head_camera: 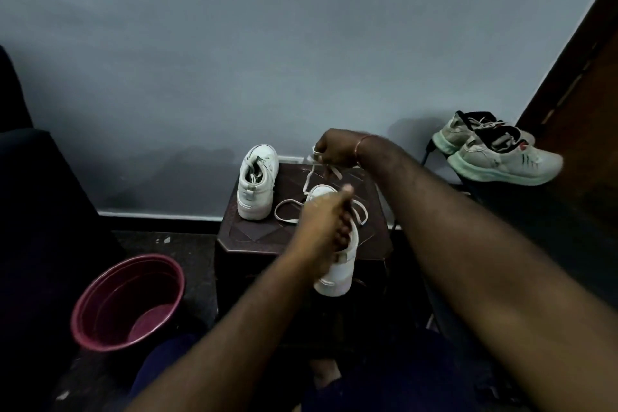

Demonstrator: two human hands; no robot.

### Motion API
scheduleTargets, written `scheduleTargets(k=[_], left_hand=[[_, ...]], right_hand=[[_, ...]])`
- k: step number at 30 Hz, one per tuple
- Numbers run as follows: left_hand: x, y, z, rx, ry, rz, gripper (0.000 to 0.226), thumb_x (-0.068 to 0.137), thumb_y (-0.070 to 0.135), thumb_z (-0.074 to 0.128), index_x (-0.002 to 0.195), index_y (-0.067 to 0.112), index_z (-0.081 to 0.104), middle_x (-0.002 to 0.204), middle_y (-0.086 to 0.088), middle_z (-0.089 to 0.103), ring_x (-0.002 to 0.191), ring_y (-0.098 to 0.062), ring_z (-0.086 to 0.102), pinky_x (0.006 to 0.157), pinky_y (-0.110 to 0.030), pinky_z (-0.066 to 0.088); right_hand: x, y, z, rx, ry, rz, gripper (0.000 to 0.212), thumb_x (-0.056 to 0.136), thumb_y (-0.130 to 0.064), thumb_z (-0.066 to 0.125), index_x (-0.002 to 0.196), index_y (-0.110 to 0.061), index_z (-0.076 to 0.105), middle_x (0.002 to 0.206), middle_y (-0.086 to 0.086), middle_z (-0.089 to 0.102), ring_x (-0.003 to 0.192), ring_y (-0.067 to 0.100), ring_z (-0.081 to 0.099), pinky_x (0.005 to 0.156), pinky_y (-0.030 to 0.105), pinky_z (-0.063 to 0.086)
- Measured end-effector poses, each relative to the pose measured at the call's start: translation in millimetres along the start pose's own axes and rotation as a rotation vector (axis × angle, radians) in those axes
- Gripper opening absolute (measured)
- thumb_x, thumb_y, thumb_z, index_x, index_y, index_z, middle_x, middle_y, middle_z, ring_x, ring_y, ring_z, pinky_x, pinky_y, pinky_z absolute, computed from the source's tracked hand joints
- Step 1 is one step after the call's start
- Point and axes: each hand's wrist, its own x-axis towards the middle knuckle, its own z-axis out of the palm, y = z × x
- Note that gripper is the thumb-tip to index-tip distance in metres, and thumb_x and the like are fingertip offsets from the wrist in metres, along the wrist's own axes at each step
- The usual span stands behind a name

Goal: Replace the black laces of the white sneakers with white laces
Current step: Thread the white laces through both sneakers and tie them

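Two white sneakers stand on a small dark wooden stool (254, 237). The far sneaker (255, 184) sits at the back left, heel toward me. The near sneaker (337, 264) is under my left hand (321, 231), whose fingers curl round its collar and hold it steady. A white lace (287, 214) loops out of this shoe to the left and runs up to my right hand (334, 150), which pinches the lace end above the stool's back edge. No black lace is visible.
A maroon plastic tub (130, 301) stands on the floor at the lower left. Another pair of worn white sneakers (498, 154) rests on a dark rack at the right, beside a brown door. A grey wall is behind the stool. Dark furniture fills the left side.
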Motion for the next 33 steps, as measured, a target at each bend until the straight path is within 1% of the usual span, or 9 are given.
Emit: scheduleTargets(k=[4, 6, 8, 11, 15, 19, 23, 28, 33], left_hand=[[41, 61, -18, 0.163, 0.258, 0.291, 0.013, 0.086, 0.017, 0.068, 0.094, 0.013, 0.059, 0.082, 0.002, 0.061, 0.069, -0.006, 0.056, 0.067, -0.028, 0.048], [49, 56, -19, 0.286, 0.188, 0.337, 0.043, 0.081, 0.013, 0.072, 0.119, 0.013, 0.053, 0.114, 0.001, 0.057, 0.092, -0.011, 0.060, 0.081, -0.029, 0.051], [57, 62, -18, 0.279, 0.065, 0.291, 0.053, 0.081, 0.005, 0.067, 0.129, 0.012, 0.047, 0.125, -0.001, 0.054, 0.087, -0.014, 0.063, 0.072, -0.030, 0.053], [68, 67, -21, 0.076, -0.190, 0.116, 0.035, 0.086, -0.007, 0.054, 0.118, 0.007, 0.051, 0.103, -0.014, 0.064, 0.061, -0.013, 0.066, 0.047, -0.023, 0.046], [72, 63, -28, -0.210, -0.342, -0.088, 0.029, 0.091, -0.003, 0.049, 0.118, 0.007, 0.050, 0.086, -0.012, 0.064, 0.062, -0.017, 0.067, 0.045, -0.020, 0.048], [68, 57, -32, -0.173, -0.509, -0.123, 0.011, 0.093, 0.005, 0.054, 0.100, 0.013, 0.056, 0.084, -0.004, 0.064, 0.073, -0.018, 0.067, 0.056, -0.020, 0.052], [71, 55, -34, -0.126, -0.449, -0.084, 0.004, 0.093, 0.006, 0.057, 0.091, 0.009, 0.057, 0.081, -0.009, 0.061, 0.063, -0.015, 0.065, 0.054, -0.018, 0.052], [72, 70, -41, 0.126, -0.184, 0.152, 0.013, 0.093, 0.009, 0.061, 0.081, 0.003, 0.060, 0.061, -0.006, 0.063, 0.048, -0.016, 0.060, 0.046, -0.024, 0.050], [92, 66, -86, 1.052, 0.131, 0.218, 0.011, 0.083, 0.015, 0.069, 0.077, 0.006, 0.067, 0.079, -0.020, 0.070, 0.076, -0.033, 0.070, 0.071, -0.039, 0.057]], right_hand=[[-2, 6, -2, -0.075, -0.095, -0.016, 0.012, 0.088, -0.002, 0.060, 0.088, -0.008, 0.070, 0.080, 0.011, 0.068, 0.063, 0.016, 0.058, 0.064, 0.026, 0.049], [-10, 4, -6, -0.012, -0.162, -0.035, 0.008, 0.085, 0.003, 0.064, 0.086, -0.002, 0.070, 0.074, 0.010, 0.071, 0.059, 0.015, 0.066, 0.062, 0.026, 0.055], [-9, 3, -9, -0.035, -0.184, -0.032, 0.009, 0.083, 0.002, 0.068, 0.091, 0.000, 0.070, 0.074, 0.010, 0.071, 0.060, 0.016, 0.066, 0.061, 0.026, 0.055], [-16, -1, -15, -0.192, -0.175, -0.048, 0.017, 0.084, -0.003, 0.066, 0.100, -0.006, 0.071, 0.069, 0.002, 0.060, 0.059, 0.014, 0.054, 0.054, 0.022, 0.043], [-29, 1, -16, -0.002, -0.234, -0.014, 0.017, 0.088, 0.010, 0.056, 0.090, -0.004, 0.066, 0.061, 0.003, 0.057, 0.051, 0.011, 0.056, 0.043, 0.017, 0.046], [-35, 1, -22, 0.218, -0.233, -0.020, 0.024, 0.086, 0.014, 0.059, 0.104, 0.001, 0.067, 0.076, 0.012, 0.066, 0.061, 0.017, 0.067, 0.061, 0.027, 0.060], [-43, 3, -35, 0.383, -0.270, -0.072, 0.021, 0.093, 0.004, 0.055, 0.113, 0.006, 0.063, 0.091, 0.021, 0.067, 0.082, 0.029, 0.069, 0.077, 0.035, 0.060], [-51, 25, -40, 0.728, -0.200, -0.123, 0.033, 0.102, -0.019, 0.045, 0.119, 0.007, 0.057, 0.107, 0.025, 0.066, 0.094, 0.033, 0.068, 0.088, 0.042, 0.057], [-51, 53, -22, 0.893, 0.261, -0.002, 0.033, 0.106, -0.026, 0.034, 0.095, -0.007, 0.058, 0.105, 0.027, 0.064, 0.063, 0.027, 0.066, 0.051, 0.029, 0.055]])
